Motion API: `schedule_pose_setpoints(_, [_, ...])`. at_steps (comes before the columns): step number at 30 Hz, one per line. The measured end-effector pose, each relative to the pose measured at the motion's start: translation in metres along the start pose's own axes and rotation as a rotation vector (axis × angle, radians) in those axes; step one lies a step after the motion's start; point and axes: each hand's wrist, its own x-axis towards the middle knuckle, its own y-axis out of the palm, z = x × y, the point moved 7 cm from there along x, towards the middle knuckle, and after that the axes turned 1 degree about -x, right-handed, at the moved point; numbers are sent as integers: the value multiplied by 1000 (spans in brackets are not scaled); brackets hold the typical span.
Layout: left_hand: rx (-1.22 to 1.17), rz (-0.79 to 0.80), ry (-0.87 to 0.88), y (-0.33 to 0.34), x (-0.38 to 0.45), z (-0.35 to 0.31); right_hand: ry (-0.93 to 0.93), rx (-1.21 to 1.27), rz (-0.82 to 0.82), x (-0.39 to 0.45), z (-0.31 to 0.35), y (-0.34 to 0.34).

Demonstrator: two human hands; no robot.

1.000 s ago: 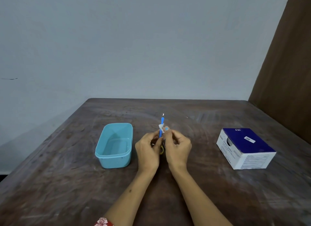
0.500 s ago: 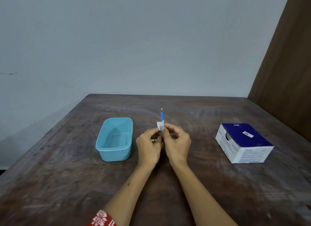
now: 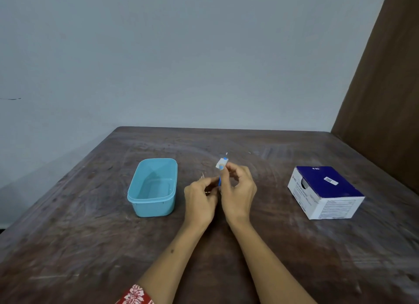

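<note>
My two hands meet over the middle of a dark wooden table (image 3: 226, 247). My left hand (image 3: 200, 198) holds the lower end of a thin blue stick-like tool (image 3: 219, 181) between thumb and fingers. My right hand (image 3: 239, 193) pinches a small white pad (image 3: 221, 163) around the tool's upper part; only a sliver of its tip shows above the pad. Some small brownish scraps lie under my hands, mostly hidden.
A light blue plastic tub (image 3: 152, 187) without a lid stands to the left of my hands. A blue and white cardboard box (image 3: 325, 191) sits to the right. A grey wall lies behind the table, a brown panel at the far right.
The white pad has slid up the blue tool, which stuck out well above it before and is now nearly covered at the top. Both hands stayed in the same spot.
</note>
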Motion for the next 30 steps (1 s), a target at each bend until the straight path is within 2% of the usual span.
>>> schedule_pose_setpoints(2, [2, 17, 6, 2, -1, -2, -25, -9, -29, 1, 3, -1])
schedule_pose_setpoints(7, [8, -45, 21, -4, 0, -5, 6, -69, 48, -1, 0, 5])
schedule_pose_setpoints(13, [5, -47, 46, -4, -2, -7, -65, -65, -3, -1, 10, -2])
schedule_pose_setpoints(18, [-8, -82, 34, -7, -3, -5, -43, -111, 51, -6, 6, -2])
schedule_pose_setpoints(23, [-14, -18, 32, -1, -3, -3, -61, -49, -49, -1, 10, -9])
schedule_pose_setpoints(27, [22, -81, 70, -7, -2, -7, -30, -92, 56, -4, 3, 1])
schedule_pose_setpoints(30, [17, -66, 58, -6, -2, -5, -42, -63, 14, -3, 6, -2])
